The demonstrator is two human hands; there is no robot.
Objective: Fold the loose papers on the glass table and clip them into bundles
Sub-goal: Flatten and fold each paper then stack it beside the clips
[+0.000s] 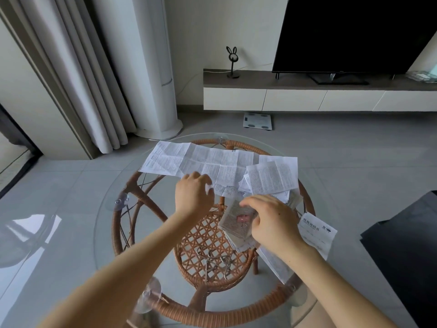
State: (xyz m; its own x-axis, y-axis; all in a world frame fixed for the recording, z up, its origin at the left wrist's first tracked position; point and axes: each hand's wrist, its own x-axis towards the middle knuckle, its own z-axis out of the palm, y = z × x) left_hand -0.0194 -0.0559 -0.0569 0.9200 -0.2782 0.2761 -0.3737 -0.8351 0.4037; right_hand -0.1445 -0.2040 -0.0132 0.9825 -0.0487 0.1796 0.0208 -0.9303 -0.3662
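A long unfolded printed sheet lies across the far side of the round glass table. My left hand rests at its near edge, fingers curled onto the paper. A folded bundle with a pink clip on it lies near the table's middle. My right hand sits over its right side, fingers curled at the bundle's edge. More folded sheets are piled at the far right, and a leaflet lies by the right rim.
The glass top sits on a wicker frame with a lower woven shelf holding metal wire pieces. A black surface stands at the right. A scale lies on the floor before the TV cabinet.
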